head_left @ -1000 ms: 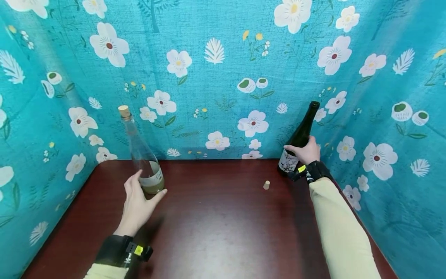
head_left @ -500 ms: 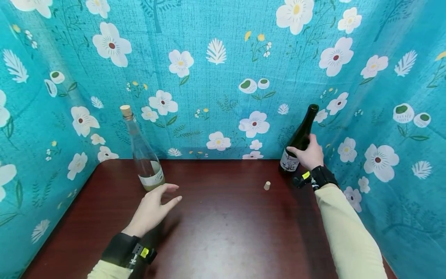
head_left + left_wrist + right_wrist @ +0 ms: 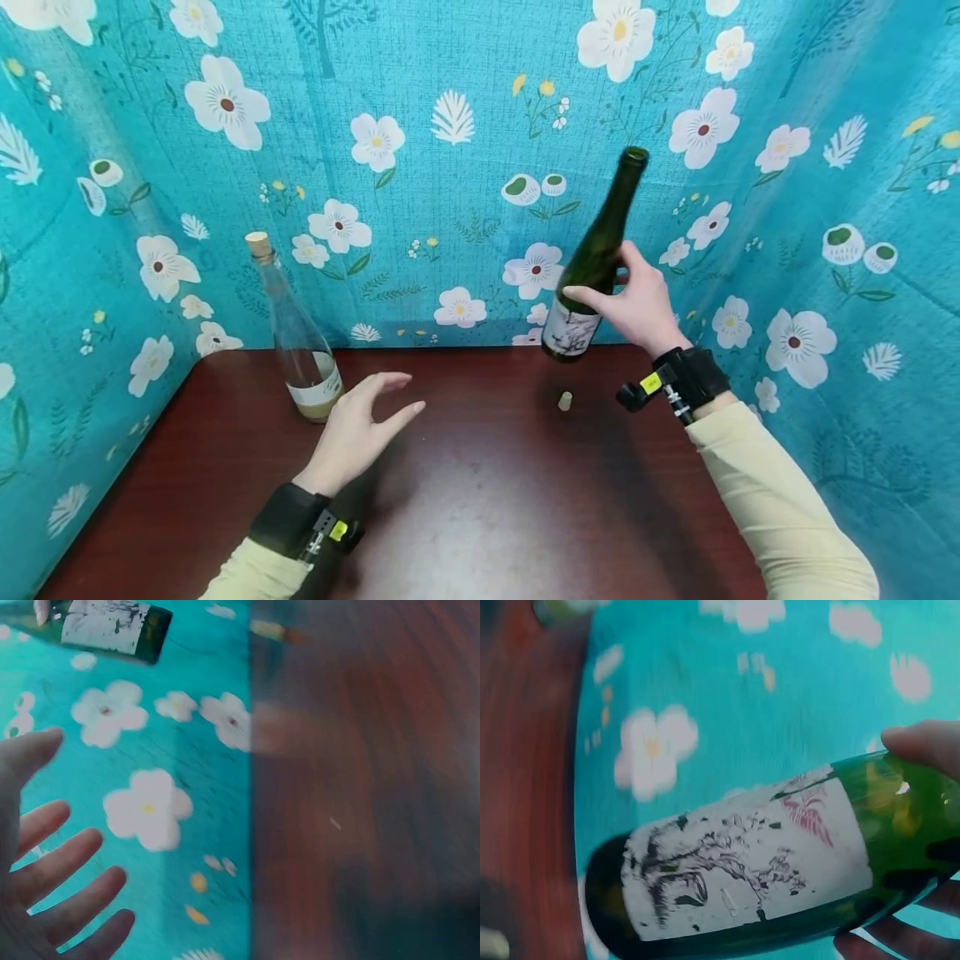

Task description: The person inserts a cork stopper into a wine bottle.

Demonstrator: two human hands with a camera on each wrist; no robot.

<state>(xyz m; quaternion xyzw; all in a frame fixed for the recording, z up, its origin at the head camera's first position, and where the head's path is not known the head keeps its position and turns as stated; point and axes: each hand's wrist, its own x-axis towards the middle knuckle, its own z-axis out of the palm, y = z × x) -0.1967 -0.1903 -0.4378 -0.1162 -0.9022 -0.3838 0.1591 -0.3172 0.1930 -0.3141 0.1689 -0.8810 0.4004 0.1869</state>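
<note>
My right hand (image 3: 637, 307) grips a dark green wine bottle (image 3: 594, 262) by its body and holds it lifted off the table, tilted, its open mouth up. Its white label (image 3: 742, 862) fills the right wrist view, with a fingertip (image 3: 922, 746) on the glass. A small cork (image 3: 565, 401) lies on the dark wooden table (image 3: 487, 500) just below the bottle. My left hand (image 3: 360, 433) hovers with fingers spread and holds nothing, to the right of a clear corked bottle (image 3: 296, 346) standing at the back left. In the left wrist view its fingers (image 3: 52, 877) are straight.
Teal flowered cloth walls (image 3: 450, 167) close in the table at the back and on both sides. The clear bottle stands close to the back left corner.
My right hand has lifted the green bottle off the table and carried it left and up. My left hand has let go of the clear bottle and drifted right.
</note>
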